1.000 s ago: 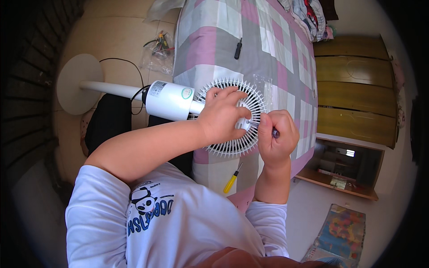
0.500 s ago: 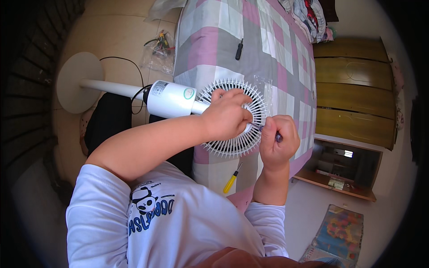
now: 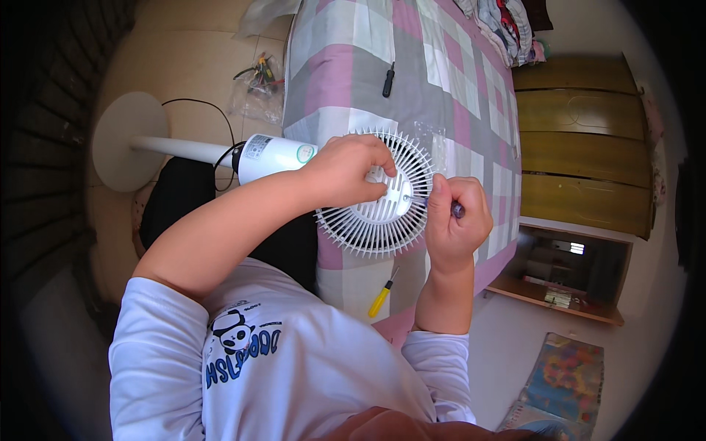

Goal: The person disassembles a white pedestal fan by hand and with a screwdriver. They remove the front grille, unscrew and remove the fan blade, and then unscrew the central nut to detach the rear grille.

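Note:
A white fan lies on its side, its round slatted head (image 3: pixel 371 239) on the checked bedspread with the vented motor cover (image 3: pixel 398 197) facing up. My left hand (image 3: pixel 351 170) lies over the cover, thumb and forefinger apart on the vents; its other fingers are partly hidden. In my right hand (image 3: pixel 460 224), at the grille's right edge, I grip a screwdriver (image 3: pixel 459 210) with a dark purple handle. The shaft points left toward the cover's edge, where a small screw hole shows; whether the tip touches it I cannot tell. The fan's white body (image 3: pixel 273 159) lies under my left forearm.
A yellow screwdriver (image 3: pixel 379 301) lies near me on the bed, a black one (image 3: pixel 388 81) farther off. The fan's round base (image 3: pixel 125 143) stands out at left, with a black cord (image 3: pixel 213 105). A plastic bag of tools (image 3: pixel 259 88) is on the floor. Wooden drawers (image 3: pixel 581 147) stand at right.
My left hand has drawn back to the left, uncovering the motor cover's vents and the screw hole. My right hand stays at the grille's edge with the screwdriver.

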`<move>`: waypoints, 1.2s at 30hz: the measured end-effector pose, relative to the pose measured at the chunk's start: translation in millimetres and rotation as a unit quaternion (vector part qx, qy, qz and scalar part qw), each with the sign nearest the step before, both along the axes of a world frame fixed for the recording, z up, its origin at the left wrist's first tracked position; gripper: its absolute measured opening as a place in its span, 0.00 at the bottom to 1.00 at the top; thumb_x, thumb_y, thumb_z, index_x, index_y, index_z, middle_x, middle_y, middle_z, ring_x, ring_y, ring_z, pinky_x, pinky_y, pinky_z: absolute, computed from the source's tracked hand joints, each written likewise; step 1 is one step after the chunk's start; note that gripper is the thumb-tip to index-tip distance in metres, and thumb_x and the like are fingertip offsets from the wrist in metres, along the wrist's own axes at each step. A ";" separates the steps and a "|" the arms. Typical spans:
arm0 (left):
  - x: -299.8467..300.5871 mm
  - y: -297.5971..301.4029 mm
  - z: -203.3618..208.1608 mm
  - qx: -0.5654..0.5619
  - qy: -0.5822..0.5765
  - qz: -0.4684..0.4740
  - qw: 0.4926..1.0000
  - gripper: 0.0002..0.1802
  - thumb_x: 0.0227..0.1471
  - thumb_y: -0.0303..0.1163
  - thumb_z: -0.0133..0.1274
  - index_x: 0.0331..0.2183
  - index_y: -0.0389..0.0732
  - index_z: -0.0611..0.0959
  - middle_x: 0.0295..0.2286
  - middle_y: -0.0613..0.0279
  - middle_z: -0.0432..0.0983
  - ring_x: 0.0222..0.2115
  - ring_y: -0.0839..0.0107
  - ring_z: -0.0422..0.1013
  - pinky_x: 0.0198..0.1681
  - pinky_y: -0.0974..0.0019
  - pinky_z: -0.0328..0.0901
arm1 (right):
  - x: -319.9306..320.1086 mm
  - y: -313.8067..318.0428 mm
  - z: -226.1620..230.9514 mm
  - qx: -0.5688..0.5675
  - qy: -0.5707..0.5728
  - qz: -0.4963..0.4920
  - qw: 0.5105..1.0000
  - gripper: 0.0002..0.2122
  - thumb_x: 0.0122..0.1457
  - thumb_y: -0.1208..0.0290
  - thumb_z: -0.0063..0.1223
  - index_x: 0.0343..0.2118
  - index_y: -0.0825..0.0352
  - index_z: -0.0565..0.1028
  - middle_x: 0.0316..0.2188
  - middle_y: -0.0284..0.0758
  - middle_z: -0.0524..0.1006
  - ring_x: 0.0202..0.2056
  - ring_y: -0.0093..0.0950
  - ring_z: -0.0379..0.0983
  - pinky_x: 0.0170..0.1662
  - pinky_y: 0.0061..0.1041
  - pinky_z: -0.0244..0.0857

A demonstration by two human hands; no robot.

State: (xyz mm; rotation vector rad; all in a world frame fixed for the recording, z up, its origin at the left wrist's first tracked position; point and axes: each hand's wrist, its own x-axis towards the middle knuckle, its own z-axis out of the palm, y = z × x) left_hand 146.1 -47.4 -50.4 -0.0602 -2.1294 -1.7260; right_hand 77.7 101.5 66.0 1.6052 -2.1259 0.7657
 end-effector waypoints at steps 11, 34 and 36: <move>7.5 25.1 -10.0 -0.077 0.052 0.046 0.995 0.22 0.38 0.38 0.69 0.40 0.51 0.85 0.49 0.60 0.73 0.53 0.58 0.66 0.57 0.53 0.55 | 2.4 3.1 2.1 0.012 0.027 0.005 1.000 0.11 0.51 0.80 0.63 0.22 0.66 0.68 0.19 0.34 0.70 0.18 0.29 0.65 0.20 0.24 0.57; 4.7 26.4 -10.1 -0.100 0.068 0.054 0.991 0.18 0.41 0.37 0.65 0.39 0.51 0.85 0.49 0.60 0.73 0.53 0.59 0.66 0.56 0.53 0.54 | 11.1 13.5 0.5 0.065 0.120 0.024 0.990 0.10 0.49 0.78 0.65 0.26 0.66 0.71 0.22 0.36 0.73 0.21 0.34 0.70 0.23 0.28 0.64; 3.9 28.1 -10.2 -0.102 0.080 0.065 0.989 0.17 0.40 0.37 0.65 0.38 0.50 0.86 0.48 0.60 0.73 0.53 0.59 0.66 0.56 0.52 0.54 | 11.7 18.0 -0.1 0.072 0.126 0.036 0.989 0.10 0.49 0.77 0.65 0.27 0.66 0.71 0.23 0.37 0.74 0.22 0.35 0.70 0.23 0.28 0.65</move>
